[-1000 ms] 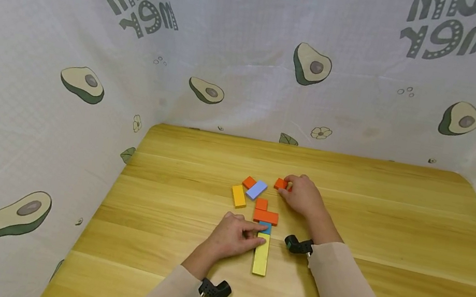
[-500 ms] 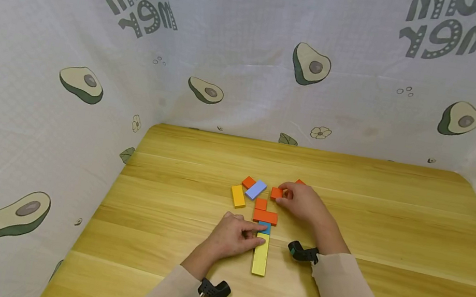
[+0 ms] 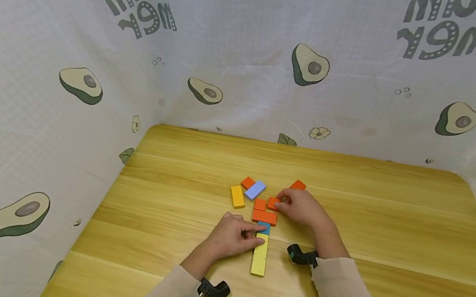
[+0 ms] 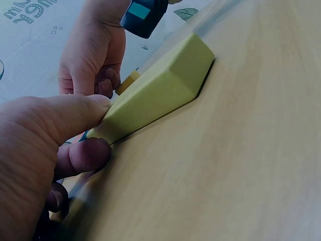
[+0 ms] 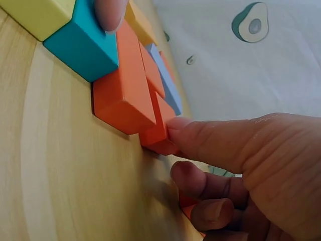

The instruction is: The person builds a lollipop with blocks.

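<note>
In the head view, my left hand (image 3: 230, 234) rests on a row of blocks. Its index fingertip presses on top of a small blue block (image 3: 266, 230), and its thumb touches the long yellow block (image 3: 259, 260) below. My right hand (image 3: 305, 210) pinches a small orange block (image 3: 273, 204) by thumb and fingers. In the right wrist view, that small orange block (image 5: 160, 128) sits right at the side of the longer orange block (image 5: 118, 95). Another small orange block (image 3: 260, 204) stands on the longer one's left end. The left wrist view shows the yellow block (image 4: 155, 90) beside my left thumb.
Up and left of the row lie a yellow-orange block (image 3: 237, 197), a lavender block (image 3: 255, 190) and a small red-orange block (image 3: 248, 182). Behind my right hand, a red-orange block (image 3: 298, 184) is partly hidden. Printed cloth (image 3: 244, 55) hangs around the wooden table (image 3: 374, 208).
My right hand has brought the small orange block toward me, up to the longer orange block. The red-orange block behind my hand shows more. My left hand has stayed in place.
</note>
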